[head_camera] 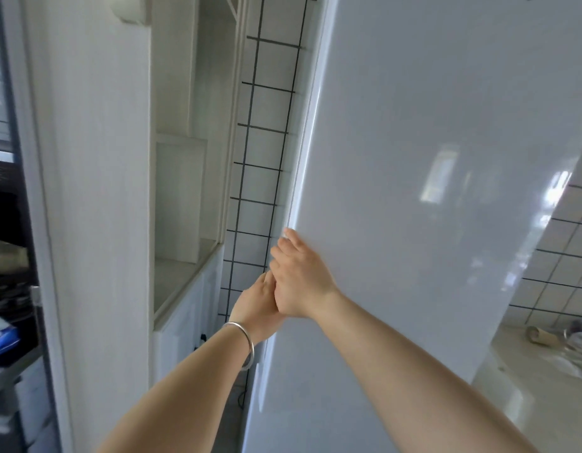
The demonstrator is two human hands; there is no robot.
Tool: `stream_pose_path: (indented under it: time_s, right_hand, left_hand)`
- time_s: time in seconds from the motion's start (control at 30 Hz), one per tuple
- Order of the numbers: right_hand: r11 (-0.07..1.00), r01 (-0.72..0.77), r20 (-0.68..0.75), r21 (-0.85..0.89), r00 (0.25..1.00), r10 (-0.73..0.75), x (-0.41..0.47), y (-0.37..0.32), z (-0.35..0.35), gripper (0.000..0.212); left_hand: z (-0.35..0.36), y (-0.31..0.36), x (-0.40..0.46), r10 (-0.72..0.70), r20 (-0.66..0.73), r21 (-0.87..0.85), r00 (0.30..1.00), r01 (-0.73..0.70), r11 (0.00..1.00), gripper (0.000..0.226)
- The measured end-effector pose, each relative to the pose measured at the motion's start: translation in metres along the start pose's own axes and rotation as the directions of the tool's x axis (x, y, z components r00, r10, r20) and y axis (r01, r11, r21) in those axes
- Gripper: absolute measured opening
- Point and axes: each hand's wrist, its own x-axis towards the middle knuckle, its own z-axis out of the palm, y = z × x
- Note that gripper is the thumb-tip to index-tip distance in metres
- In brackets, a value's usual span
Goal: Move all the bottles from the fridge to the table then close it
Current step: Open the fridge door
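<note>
- From the head camera, we see a tall glossy white fridge door (430, 158) filling the right half of the view, tilted by the wide lens; no interior shows, and we cannot tell whether it is fully shut.
- Our right hand (299, 282) lies at the door's left edge, fingers (291, 238) curled around that edge, so its grip is closed on the door.
- Our left hand (258, 305) sits just below and left of the right hand, touching it; its fingers are hidden behind the right hand, so we cannot tell how its grip stands.
- A thin silver bangle (245, 344) circles the left wrist.
- Left of the door runs a white tiled wall with dark grout (263, 142), then a white open shelf unit (181, 191).
- At lower right, a pale glossy table (528, 403) carries small blurred items, including a tan cylinder lying on its side (544, 336).
- No bottle is in view.
</note>
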Motion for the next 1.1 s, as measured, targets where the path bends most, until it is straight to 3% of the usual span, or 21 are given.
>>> stream_pose_path:
  time_s: [0.13,0.27,0.37,0.47,0.6,0.67,0.73,0.8,0.87,0.9,0.97,1.1]
  right_hand:
    - [0.997,0.031,-0.156,0.07,0.988,-0.02,-0.042,0.007,-0.032,0.036]
    - [0.983,0.078,-0.28,0.168,0.959,-0.028,-0.097,0.012,-0.064,0.035]
    - [0.977,0.081,-0.35,0.196,0.937,-0.008,-0.147,0.02,-0.086,0.033]
    - [0.981,0.059,-0.38,0.183,0.925,0.016,-0.202,0.03,-0.107,0.031]
    - [0.972,-0.058,-0.436,0.227,0.887,0.155,-0.281,0.044,-0.131,0.021]
    - [0.927,-0.167,-0.458,0.336,0.831,0.316,-0.321,0.052,-0.141,0.03]
    - [0.789,-0.343,-0.381,0.509,0.732,0.564,-0.356,0.058,-0.153,0.048]
    - [0.495,-0.515,-0.164,0.7,0.559,0.813,-0.389,0.061,-0.165,0.061]
    - [0.163,-0.592,0.095,0.789,0.381,0.92,-0.419,0.064,-0.175,0.065]
    - [0.051,-0.616,0.181,0.786,0.309,0.934,-0.433,0.066,-0.179,0.063]
    - [-0.062,-0.658,0.248,0.751,0.195,0.949,-0.461,0.076,-0.18,0.053]
    - [-0.162,-0.71,0.274,0.685,0.045,0.961,-0.513,0.116,-0.172,0.042]
  left_hand:
    - [-0.007,0.027,-0.045,0.029,-0.069,0.019,0.997,-0.027,0.999,0.032]
    - [-0.005,0.055,-0.1,0.2,-0.163,0.169,0.966,-0.172,0.97,0.057]
    - [0.0,0.09,-0.136,0.266,-0.211,0.115,0.94,-0.247,0.962,0.04]
    - [0.014,0.132,-0.173,0.26,-0.252,0.103,0.932,-0.241,0.965,0.046]
    - [0.032,0.199,-0.22,0.253,-0.27,0.069,0.929,-0.243,0.968,0.054]
    - [0.041,0.232,-0.241,0.242,-0.241,0.02,0.94,-0.245,0.969,0.053]
    - [0.054,0.26,-0.255,0.289,-0.241,0.015,0.926,-0.294,0.956,0.048]
    - [0.065,0.29,-0.266,0.383,-0.233,0.048,0.894,-0.382,0.923,0.04]
    - [0.078,0.316,-0.275,0.483,-0.226,0.085,0.846,-0.477,0.875,0.033]
    - [0.083,0.329,-0.278,0.54,-0.193,0.103,0.82,-0.53,0.842,0.031]
    - [0.096,0.353,-0.28,0.664,-0.109,0.152,0.74,-0.648,0.747,0.033]
    - [0.132,0.397,-0.277,0.8,0.002,0.157,0.6,-0.79,0.592,0.027]
